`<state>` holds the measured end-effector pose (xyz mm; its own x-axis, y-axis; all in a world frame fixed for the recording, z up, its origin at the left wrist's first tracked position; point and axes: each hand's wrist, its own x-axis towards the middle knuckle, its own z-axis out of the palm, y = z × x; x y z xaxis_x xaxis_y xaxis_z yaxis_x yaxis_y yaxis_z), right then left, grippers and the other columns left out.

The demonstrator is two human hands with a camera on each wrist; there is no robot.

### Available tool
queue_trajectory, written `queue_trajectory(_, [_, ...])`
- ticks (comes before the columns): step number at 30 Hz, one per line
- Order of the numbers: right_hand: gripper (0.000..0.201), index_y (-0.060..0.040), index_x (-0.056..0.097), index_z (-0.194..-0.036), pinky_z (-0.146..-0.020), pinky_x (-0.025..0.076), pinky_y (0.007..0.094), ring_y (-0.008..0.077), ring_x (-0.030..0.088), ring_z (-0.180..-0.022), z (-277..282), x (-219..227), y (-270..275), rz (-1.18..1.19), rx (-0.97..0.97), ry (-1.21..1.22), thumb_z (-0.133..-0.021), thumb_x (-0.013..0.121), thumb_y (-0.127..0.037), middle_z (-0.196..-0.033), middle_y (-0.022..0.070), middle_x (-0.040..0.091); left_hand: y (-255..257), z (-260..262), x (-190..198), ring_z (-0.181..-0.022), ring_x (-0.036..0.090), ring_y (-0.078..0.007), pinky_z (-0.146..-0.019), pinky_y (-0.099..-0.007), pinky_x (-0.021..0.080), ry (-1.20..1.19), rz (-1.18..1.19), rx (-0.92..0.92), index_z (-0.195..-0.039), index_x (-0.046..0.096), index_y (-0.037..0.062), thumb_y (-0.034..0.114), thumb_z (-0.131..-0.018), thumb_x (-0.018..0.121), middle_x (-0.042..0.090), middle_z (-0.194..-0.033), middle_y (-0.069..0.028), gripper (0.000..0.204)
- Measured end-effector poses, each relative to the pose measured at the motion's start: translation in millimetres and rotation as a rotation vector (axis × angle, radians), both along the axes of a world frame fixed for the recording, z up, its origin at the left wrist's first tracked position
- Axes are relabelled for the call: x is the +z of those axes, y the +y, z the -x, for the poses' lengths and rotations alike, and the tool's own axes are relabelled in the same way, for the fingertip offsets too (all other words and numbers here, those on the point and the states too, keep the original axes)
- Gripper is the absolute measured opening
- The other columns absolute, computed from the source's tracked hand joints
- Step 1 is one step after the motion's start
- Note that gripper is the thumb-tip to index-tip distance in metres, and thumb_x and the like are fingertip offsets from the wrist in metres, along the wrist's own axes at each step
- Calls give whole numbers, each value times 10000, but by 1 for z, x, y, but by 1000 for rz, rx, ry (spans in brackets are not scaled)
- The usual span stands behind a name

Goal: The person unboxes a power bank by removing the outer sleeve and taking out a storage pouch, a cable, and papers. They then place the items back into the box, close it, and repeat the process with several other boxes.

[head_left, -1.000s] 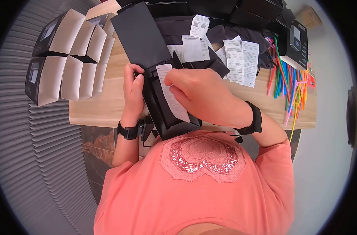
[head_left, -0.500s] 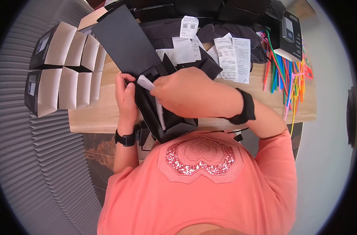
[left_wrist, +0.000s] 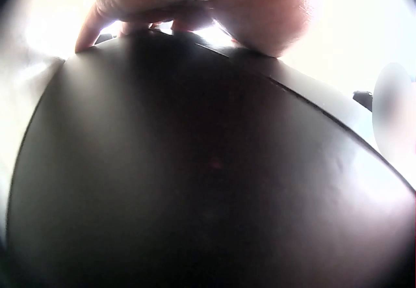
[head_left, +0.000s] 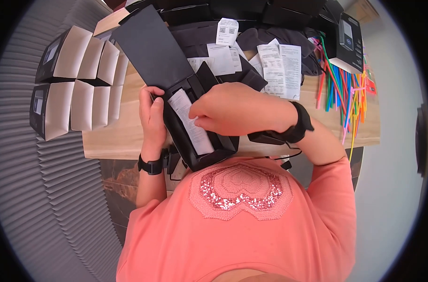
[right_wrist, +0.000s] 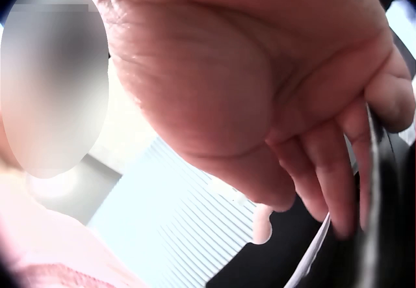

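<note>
An opened black box [head_left: 218,156] is tilted in front of the person, its lid [head_left: 153,49] folded back to the upper left. The left hand [head_left: 153,115] grips the box's left side near the lid hinge. In the left wrist view the box wall [left_wrist: 195,171] fills most of the picture, with fingers and thumb at its top edge. A folded white printed leaflet [head_left: 188,120] lies lengthwise inside the box. Above it the right hand [head_left: 244,110] reaches in from the right, fingertips at the leaflet's edge. The right wrist view shows those fingers [right_wrist: 331,177] extended down beside the box wall.
White-edged boxes [head_left: 59,108] stand in two rows at the left. Printed papers [head_left: 289,70] lie on dark cloth pouches [head_left: 190,40] behind the open box. Colourful straws [head_left: 343,94] and an upright black box [head_left: 348,42] are at the right. More black boxes [head_left: 237,11] line the back.
The right hand pulled the leaflet's upper end up and bent it, then let it lie flat in the box. The left hand keeps its grip on the box.
</note>
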<state>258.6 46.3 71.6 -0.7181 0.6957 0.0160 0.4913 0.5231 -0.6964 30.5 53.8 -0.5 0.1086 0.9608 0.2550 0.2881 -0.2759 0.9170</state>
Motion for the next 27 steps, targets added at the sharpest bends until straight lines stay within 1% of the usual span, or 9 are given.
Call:
queue_trajectory(3, [115, -34, 666, -925, -640, 527, 415, 353, 661, -768, -2, 3, 3, -9, 131, -252, -893, 583, -107, -847, 137, 644, 1, -2, 0, -931, 433, -151, -871, -278, 366, -2, -18, 1, -1040, 504, 21, 139, -925, 430, 480, -1013, -64, 180])
queue_trajectory(10, [154, -77, 673, -1009, -642, 531, 396, 326, 656, -798, -1, 7, -13, -192, 74, -237, -869, 609, -64, -941, 105, 613, 1, 1, -2, -960, 436, -147, -893, -274, 362, -48, 30, -13, -1045, 503, 18, 130, -928, 428, 481, -1032, -56, 179])
queue_trajectory(12, [200, -73, 670, -1045, -664, 537, 409, 338, 656, -802, -11, 9, -6, -331, -66, 17, -853, 619, -49, -960, 139, 617, 0, 1, -2, -961, 435, -144, -894, -272, 362, -50, 22, -14, -1048, 503, 18, 124, -929, 428, 480, -1032, -54, 176])
queue_trajectory(13, [200, -73, 670, -1045, -664, 537, 409, 338, 656, -802, -17, 8, 1, -330, -61, 17, -853, 619, -49, -960, 139, 617, 0, 1, -1, -963, 436, -145, -897, -275, 363, -46, 30, -14, -1048, 502, 16, 117, -929, 429, 481, -1032, -57, 172])
queue_trajectory(16, [244, -79, 671, -1099, -700, 545, 414, 338, 665, -841, -34, -3, 33, -551, -372, 68, -862, 616, -67, -990, 159, 626, -1, 0, 0, -967, 440, -150, -907, -279, 363, -31, 43, -9, -1046, 501, 13, 106, -928, 430, 484, -1037, -65, 166])
queue_trajectory(18, [292, -84, 664, -1157, -719, 549, 427, 348, 672, -856, -43, -24, 56, -492, -694, -336, -869, 625, -117, -984, 176, 646, 1, 0, 0, -969, 443, -153, -912, -282, 364, -19, 43, -9, -1045, 500, 12, 102, -928, 431, 485, -1041, -70, 163])
queue_trajectory(22, [324, -80, 663, -1184, -714, 555, 412, 328, 686, -837, -68, -59, 100, -418, -631, -187, -873, 630, -163, -977, 192, 669, 3, 1, -5, -975, 453, -163, -921, -285, 369, -18, 17, -12, -1042, 501, 9, 87, -927, 431, 489, -1054, -79, 155])
queue_trajectory(24, [326, -63, 682, -1174, -682, 548, 384, 268, 690, -754, -69, -57, 106, -24, -692, -62, -875, 636, -186, -932, 195, 693, 1, 1, -4, -977, 456, -166, -922, -285, 370, -11, 12, -3, -1042, 501, 9, 80, -927, 432, 490, -1056, -79, 153])
queue_trajectory(27, [319, -32, 696, -1156, -647, 527, 327, 186, 668, -687, -73, -55, 106, 149, -751, 69, -897, 630, -206, -847, 125, 704, 2, 1, -5, -983, 457, -167, -924, -287, 372, -22, 46, 6, -1041, 506, 9, 71, -923, 437, 491, -1061, -80, 150])
